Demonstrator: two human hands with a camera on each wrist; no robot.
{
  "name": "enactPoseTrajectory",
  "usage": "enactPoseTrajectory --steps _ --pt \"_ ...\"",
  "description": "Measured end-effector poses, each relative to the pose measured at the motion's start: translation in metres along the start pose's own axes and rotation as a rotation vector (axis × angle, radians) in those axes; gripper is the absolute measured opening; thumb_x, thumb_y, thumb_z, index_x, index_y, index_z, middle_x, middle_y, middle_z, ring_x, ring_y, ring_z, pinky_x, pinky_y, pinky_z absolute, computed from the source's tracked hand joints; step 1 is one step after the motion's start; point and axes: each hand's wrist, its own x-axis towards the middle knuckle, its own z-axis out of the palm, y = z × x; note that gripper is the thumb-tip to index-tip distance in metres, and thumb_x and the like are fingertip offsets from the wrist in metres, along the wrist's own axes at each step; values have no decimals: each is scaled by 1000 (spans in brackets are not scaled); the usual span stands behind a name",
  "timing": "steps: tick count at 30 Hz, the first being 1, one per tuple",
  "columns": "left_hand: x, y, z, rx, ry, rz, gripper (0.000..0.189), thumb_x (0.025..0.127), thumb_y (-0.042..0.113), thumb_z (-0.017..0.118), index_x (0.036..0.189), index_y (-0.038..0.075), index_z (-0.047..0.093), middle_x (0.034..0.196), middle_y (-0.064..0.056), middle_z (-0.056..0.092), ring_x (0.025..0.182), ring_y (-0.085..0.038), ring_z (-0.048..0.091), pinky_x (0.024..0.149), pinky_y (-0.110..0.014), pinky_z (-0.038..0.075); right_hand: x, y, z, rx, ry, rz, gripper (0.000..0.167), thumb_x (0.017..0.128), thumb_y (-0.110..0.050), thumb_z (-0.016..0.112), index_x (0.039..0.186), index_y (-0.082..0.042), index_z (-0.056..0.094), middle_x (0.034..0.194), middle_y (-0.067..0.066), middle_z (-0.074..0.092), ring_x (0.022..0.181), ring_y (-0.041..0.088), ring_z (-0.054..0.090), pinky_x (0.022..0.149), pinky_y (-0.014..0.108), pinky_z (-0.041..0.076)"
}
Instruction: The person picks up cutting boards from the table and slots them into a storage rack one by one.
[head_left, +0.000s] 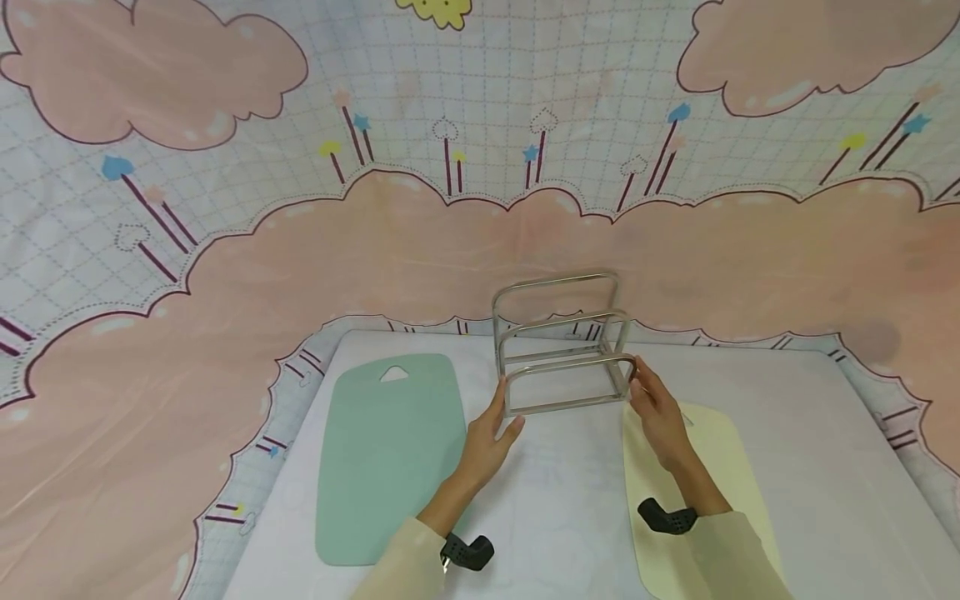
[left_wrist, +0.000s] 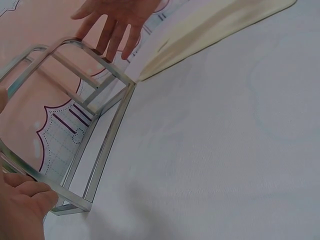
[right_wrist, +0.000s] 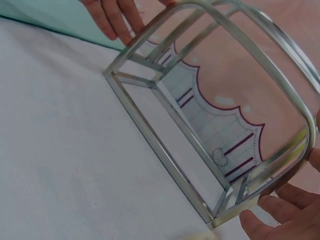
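A silver metal rack with three arched rails (head_left: 564, 365) stands upright on the white-covered table, between my two hands. My left hand (head_left: 483, 450) touches the rack's left end, its thumb held apart from the other fingers. At the opposite end, my right hand (head_left: 660, 417) lays its fingers along the front arch's right side. The left wrist view shows the right hand's fingers (left_wrist: 117, 35) nearly straight against the frame. In the right wrist view, straight left fingers (right_wrist: 115, 22) rest by the far end of the front arch.
A green cutting board (head_left: 390, 467) with a handle hole lies left of the rack. A cream-yellow board (head_left: 652, 517) lies at the right, partly under my right hand and forearm. Behind the white table (head_left: 555, 500) hangs a patterned pink cloth (head_left: 405, 250).
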Motion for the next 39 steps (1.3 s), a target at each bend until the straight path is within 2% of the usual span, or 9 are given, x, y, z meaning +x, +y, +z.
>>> enactPoseTrajectory --steps 6,14,21,25,29,33,39 --pt "-2 -2 -5 -21 10 13 69 97 17 58 151 -1 18 149 -24 25 128 -42 38 101 -43 37 -1 -1 6 5 -5 -3 57 105 -25 40 154 -10 17 150 27 25 133 46 30 104 56 29" --pt "-6 -8 -11 -8 11 13 72 94 9 60 151 0 18 148 -25 26 128 -41 38 102 -40 35 -7 1 13 -103 11 -10 57 104 -30 41 154 -13 19 149 26 29 131 45 36 102 59 32" --pt "-9 33 -29 -23 4 29 68 90 -5 60 144 -16 20 144 -35 26 127 -44 37 100 -44 36 -13 -1 18 -125 17 -14 57 104 -30 43 154 -14 21 148 24 33 129 43 39 101 59 33" --pt "-10 31 -32 -28 2 32 69 89 -6 60 144 -15 19 144 -34 25 126 -44 37 100 -45 35 -19 0 23 -151 15 -30 57 104 -31 42 154 -14 20 148 23 33 130 44 38 100 59 35" --pt "-11 31 -35 -34 12 37 69 88 -8 60 144 -16 20 143 -36 25 126 -45 38 99 -46 35 -24 0 27 -165 16 -63 57 104 -28 43 153 -13 20 149 23 32 131 43 37 99 53 37" --pt "-11 30 -38 -60 22 54 70 88 -10 61 143 -17 19 142 -37 25 126 -45 37 99 -48 35 -27 0 32 -161 26 -97 56 103 -22 45 153 -9 22 148 25 32 131 43 37 98 48 38" --pt "-12 27 -40 -82 14 55 70 88 -10 60 144 -16 18 143 -37 23 128 -45 35 100 -51 33 -33 -3 37 -165 54 -135 55 103 -17 46 151 -4 24 147 26 33 129 43 39 98 48 37"
